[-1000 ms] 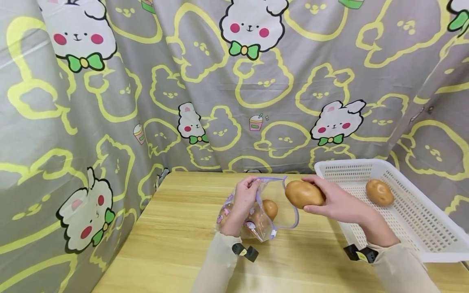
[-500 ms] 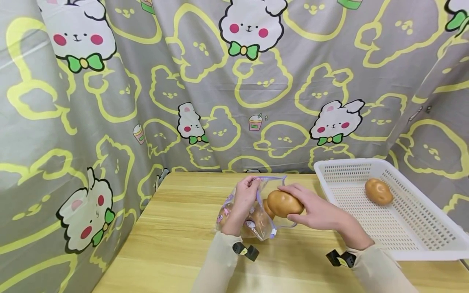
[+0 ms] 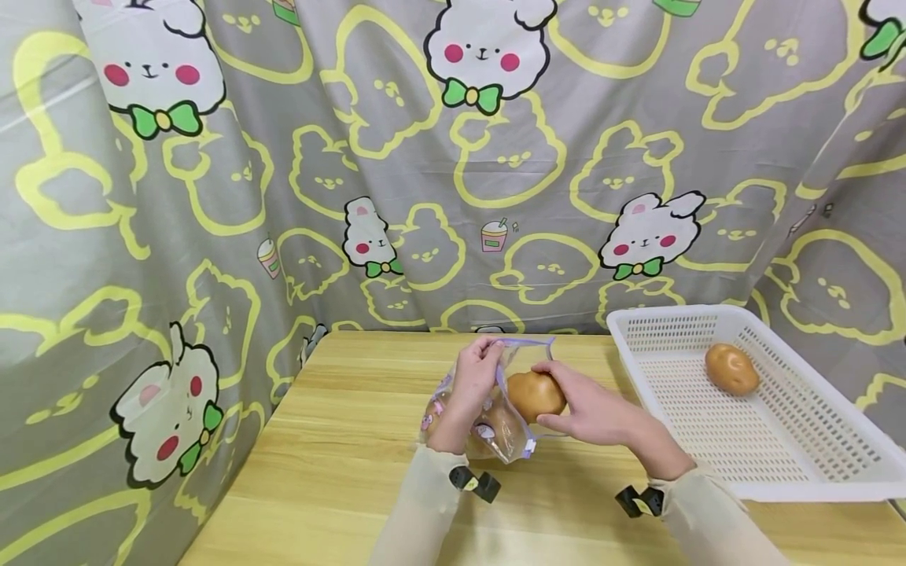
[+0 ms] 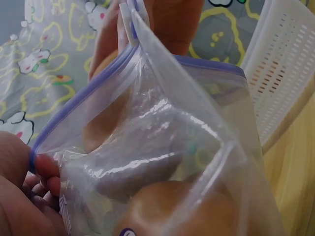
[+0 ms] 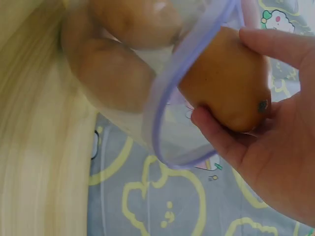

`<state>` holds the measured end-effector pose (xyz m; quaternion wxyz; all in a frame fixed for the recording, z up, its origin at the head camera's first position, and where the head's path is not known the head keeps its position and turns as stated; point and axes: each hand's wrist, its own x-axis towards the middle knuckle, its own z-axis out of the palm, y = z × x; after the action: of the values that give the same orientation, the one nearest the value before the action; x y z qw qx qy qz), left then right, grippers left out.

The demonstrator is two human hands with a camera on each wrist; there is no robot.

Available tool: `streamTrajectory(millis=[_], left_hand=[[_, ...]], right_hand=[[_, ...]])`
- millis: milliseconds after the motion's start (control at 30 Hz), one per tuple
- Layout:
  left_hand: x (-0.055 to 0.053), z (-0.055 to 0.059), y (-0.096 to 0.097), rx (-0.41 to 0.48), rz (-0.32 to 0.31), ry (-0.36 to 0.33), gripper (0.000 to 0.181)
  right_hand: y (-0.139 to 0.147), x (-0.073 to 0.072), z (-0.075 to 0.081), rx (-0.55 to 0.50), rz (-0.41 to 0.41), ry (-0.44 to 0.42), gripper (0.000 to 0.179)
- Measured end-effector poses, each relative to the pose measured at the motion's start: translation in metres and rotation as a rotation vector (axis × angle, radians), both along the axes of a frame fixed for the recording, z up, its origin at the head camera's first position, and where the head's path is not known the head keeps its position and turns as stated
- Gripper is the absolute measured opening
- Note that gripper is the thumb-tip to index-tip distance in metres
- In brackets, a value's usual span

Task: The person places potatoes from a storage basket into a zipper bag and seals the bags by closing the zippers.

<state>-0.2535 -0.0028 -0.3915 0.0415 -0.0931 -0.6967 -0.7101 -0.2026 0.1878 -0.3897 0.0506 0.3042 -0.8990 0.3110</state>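
Observation:
My left hand pinches the purple-edged rim of a clear, printed zip bag, whose mouth faces right. Inside the bag lie several brown potatoes, seen through the plastic. My right hand grips another potato between thumb and fingers, at the bag's mouth. In the right wrist view this potato is partly past the purple rim, with its near end still in the fingers. The left wrist view shows the left fingers on the rim's edge.
A white perforated plastic basket stands at the right on the wooden table, with one potato in it. A grey patterned curtain hangs behind the table and along its left side.
My right hand has moved left with its potato, from beside the bag's opening into the mouth. The left hand has stayed in place on the rim.

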Motion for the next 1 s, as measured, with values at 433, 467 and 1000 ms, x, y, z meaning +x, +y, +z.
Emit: streamTrajectory(millis=[433,467,1000], left_hand=[[-0.001,0.0,0.003,-0.016,-0.017,0.023,0.018],[-0.001,0.0,0.003,-0.015,-0.016,0.024,0.018],[0.001,0.012,0.007,-0.065,-0.002,0.062,0.018]], right_hand=[[0.003,-0.005,-0.01,-0.048,0.03,0.072,0.056],[0.003,-0.005,-0.01,-0.056,0.03,0.053,0.056],[-0.004,-0.017,-0.005,-0.261,0.061,-0.068,0.052]])
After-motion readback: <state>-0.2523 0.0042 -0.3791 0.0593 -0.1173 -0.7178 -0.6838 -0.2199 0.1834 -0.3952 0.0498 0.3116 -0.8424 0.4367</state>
